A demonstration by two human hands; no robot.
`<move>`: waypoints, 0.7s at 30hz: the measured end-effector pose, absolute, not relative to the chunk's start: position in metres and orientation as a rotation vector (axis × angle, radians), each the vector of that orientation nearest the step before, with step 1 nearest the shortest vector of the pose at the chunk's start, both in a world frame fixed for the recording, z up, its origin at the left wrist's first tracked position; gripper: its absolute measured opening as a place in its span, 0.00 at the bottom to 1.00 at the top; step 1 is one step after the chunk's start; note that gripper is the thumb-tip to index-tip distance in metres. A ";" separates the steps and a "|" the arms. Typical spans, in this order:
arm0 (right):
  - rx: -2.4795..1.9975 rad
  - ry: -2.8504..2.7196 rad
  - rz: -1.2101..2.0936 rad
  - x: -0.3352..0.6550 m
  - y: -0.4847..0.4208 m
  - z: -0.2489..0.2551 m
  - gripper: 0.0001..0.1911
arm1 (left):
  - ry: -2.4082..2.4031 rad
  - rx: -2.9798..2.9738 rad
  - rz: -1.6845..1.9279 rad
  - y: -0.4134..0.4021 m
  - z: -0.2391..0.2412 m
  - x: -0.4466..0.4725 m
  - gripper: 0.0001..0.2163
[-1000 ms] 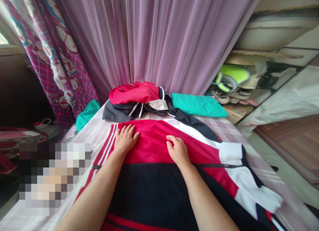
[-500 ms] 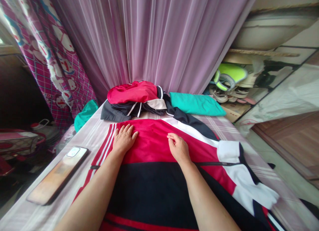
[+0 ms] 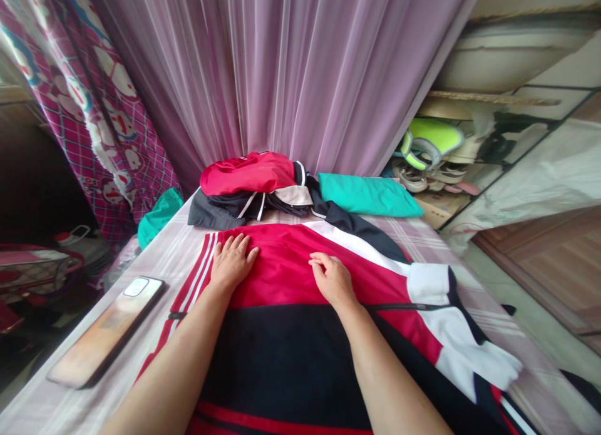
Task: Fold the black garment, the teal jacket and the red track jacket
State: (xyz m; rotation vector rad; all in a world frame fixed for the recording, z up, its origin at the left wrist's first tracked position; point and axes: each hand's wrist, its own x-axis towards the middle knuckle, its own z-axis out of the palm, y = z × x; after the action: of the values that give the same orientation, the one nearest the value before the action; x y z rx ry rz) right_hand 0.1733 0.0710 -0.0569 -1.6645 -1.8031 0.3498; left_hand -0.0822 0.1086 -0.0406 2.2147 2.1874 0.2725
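Observation:
A red, white and black track jacket [image 3: 291,347] lies spread over the table, its white collar [image 3: 429,283] to the right and a dark zip running across the middle. My left hand [image 3: 232,260] rests flat on the red cloth beside the white-striped edge, fingers spread. Over the red panel, further right, is my right hand [image 3: 332,275], its fingers loosely bent and the thumb slightly apart. I see no cloth between them; whether it touches the fabric I cannot tell.
On the checked tablecloth [image 3: 181,250] a phone [image 3: 107,335] lies at left. A pile of red and dark clothes [image 3: 253,175] and a folded teal cloth [image 3: 369,195] are at the back, before a purple curtain [image 3: 300,72]. Shoes [image 3: 413,177] sit on a shelf to the right.
My right hand has shifted slightly left over the red panel. My left hand stays in place on the jacket, and the whole view has moved a little.

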 end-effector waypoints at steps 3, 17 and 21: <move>-1.687 -1.778 0.324 0.174 0.072 -0.059 0.14 | 2.189 2.209 0.281 0.109 -0.040 -0.082 0.26; -1.683 -1.779 0.376 0.173 0.071 -0.056 0.14 | 2.208 2.223 0.243 0.107 -0.038 -0.081 0.26; -1.671 -1.758 0.366 0.172 0.071 -0.057 0.14 | 2.206 2.219 0.258 0.107 -0.039 -0.081 0.26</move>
State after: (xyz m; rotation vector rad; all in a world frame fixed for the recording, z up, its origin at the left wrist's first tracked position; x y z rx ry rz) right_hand 0.1719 0.0708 -0.0568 -1.6713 -1.7579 0.3657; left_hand -0.0808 0.1075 -0.0391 2.2192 2.2064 0.2578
